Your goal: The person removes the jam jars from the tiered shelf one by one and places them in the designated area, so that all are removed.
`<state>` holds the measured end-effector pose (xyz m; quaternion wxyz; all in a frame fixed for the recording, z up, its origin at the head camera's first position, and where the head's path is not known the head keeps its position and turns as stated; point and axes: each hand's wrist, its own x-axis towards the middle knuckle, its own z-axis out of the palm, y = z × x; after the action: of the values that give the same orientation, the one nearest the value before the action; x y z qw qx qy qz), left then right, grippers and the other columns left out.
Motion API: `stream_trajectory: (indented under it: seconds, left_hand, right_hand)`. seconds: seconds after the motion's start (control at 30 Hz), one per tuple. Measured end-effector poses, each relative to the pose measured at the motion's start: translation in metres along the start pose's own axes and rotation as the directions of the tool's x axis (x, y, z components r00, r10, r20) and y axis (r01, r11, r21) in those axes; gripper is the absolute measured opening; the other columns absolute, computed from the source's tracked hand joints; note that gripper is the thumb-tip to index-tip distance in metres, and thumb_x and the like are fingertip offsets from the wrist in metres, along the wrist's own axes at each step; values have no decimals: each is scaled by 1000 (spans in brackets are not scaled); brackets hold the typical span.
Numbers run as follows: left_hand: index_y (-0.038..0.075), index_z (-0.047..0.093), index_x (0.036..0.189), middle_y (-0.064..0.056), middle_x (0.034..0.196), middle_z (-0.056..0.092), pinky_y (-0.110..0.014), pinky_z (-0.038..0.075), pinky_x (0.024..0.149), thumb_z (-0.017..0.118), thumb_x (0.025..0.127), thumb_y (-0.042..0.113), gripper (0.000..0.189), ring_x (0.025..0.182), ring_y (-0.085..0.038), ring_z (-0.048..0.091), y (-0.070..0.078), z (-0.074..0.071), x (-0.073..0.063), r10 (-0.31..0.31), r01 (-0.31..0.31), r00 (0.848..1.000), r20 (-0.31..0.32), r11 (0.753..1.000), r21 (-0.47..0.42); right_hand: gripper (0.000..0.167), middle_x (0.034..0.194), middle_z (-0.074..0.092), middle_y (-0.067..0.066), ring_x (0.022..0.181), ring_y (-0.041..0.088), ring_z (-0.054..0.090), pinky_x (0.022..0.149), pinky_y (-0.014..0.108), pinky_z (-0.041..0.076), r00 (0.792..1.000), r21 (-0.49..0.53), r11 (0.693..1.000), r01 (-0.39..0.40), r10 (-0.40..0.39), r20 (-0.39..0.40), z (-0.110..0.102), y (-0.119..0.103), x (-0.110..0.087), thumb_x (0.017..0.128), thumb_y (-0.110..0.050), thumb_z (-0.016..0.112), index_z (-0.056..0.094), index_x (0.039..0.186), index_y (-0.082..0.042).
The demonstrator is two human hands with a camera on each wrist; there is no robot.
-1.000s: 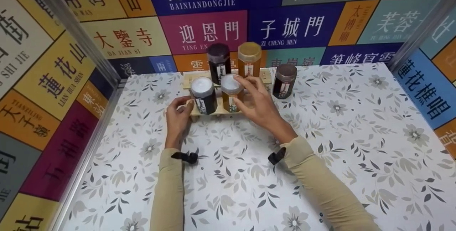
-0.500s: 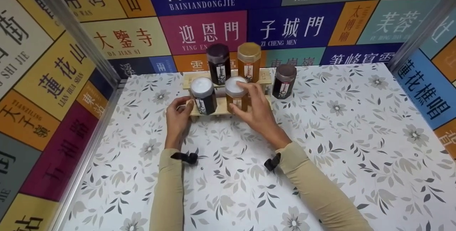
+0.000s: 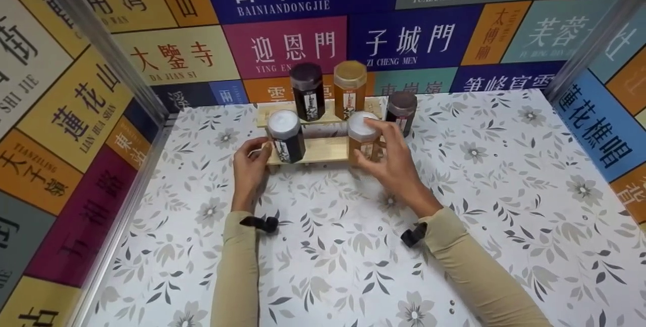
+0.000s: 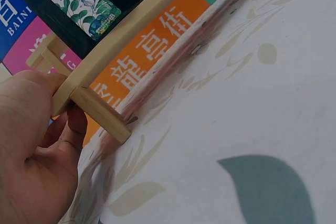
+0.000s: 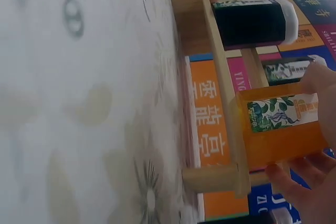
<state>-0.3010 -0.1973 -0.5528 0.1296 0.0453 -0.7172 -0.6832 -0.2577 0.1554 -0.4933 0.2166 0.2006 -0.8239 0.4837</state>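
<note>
A two-tier wooden rack (image 3: 327,149) stands near the back of the table. My left hand (image 3: 251,164) grips the left end of its lower shelf; the left wrist view shows the fingers curled by the rack's leg (image 4: 102,115). At the shelf's right end, my right hand (image 3: 396,163) holds an amber jar (image 3: 358,141) with a white lid, thumb on its side and a finger over the top. In the right wrist view the jar's base (image 5: 244,129) meets the shelf. A dark jar (image 3: 290,141) with a white lid stands at the lower shelf's left.
On the upper tier are a dark jar (image 3: 307,96) and an amber jar (image 3: 350,92). Another dark jar (image 3: 402,106) stands on the table right of the rack, partly behind my right hand. Sign-covered walls (image 3: 298,47) close off the back and sides.
My right hand has moved the amber jar rightward along the lower shelf, from beside the dark jar to the right end. My left hand has stayed on the rack.
</note>
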Motion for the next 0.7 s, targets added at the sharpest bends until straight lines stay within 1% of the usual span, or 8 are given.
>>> stream_trajectory:
  seconds: [0.07,0.13,0.23,0.37,0.47,0.53,0.6,0.7]
  left_hand:
    - [9,75,125,-13,123,68,-28,57,65,76,104,24,26,95,-21,72,0,0,0,11,-11,1000,7,1000,17]
    - [9,75,126,-13,123,68,-25,58,68,76,104,24,27,97,-21,72,-1,0,0,20,-20,1000,9,999,37]
    - [7,74,128,-14,125,68,-20,58,75,76,104,25,30,103,-21,72,-1,0,0,27,-27,1000,7,998,53]
    - [7,74,128,-14,125,66,-22,57,74,77,104,26,31,104,-23,72,0,-1,0,13,-13,1000,4,1000,29]
    - [8,74,127,-13,124,67,-25,57,72,77,103,27,30,104,-25,72,1,-1,-1,2,-2,1000,-1,1000,24]
    - [9,74,127,-12,124,67,-27,57,71,77,103,27,30,103,-24,72,1,0,0,-9,9,1000,-3,1000,23]
    - [9,74,127,-12,124,67,-28,56,70,77,104,27,30,101,-24,71,1,0,0,-12,12,1000,-5,1000,20]
    - [9,74,126,-12,123,66,-27,56,69,77,103,27,29,99,-22,71,0,1,0,-8,8,1000,-2,1000,9]
  right_hand:
    - [72,142,54,10,127,23,64,99,37,63,1000,-26,1000,-1,0,-21,-9,4,-3,92,-19,87,54,155,-29]
    - [72,141,55,11,126,23,64,99,38,63,999,-38,999,-9,7,-45,-17,8,-6,91,-19,87,55,155,-27]
    - [72,139,56,12,125,23,64,96,41,65,995,-24,999,-40,38,-87,-29,13,-10,88,-16,88,57,153,-24]
    - [72,140,58,9,124,25,64,91,46,66,987,11,996,-85,86,-137,-42,21,-10,87,-15,90,59,151,-26]
    - [73,142,58,10,120,29,66,87,52,66,979,31,992,-125,129,-157,-53,25,-8,86,-12,91,58,151,-22]
    - [74,145,58,10,116,30,67,84,44,67,974,39,985,-165,169,-153,-62,31,-6,87,-13,90,56,151,-23]
    - [75,146,57,10,114,31,66,81,38,65,965,39,975,-219,222,-143,-70,39,-6,87,-14,90,54,152,-23]
    - [75,146,57,10,115,29,65,81,29,60,954,-3,960,-281,280,-106,-78,57,-9,88,-21,90,52,153,-26]
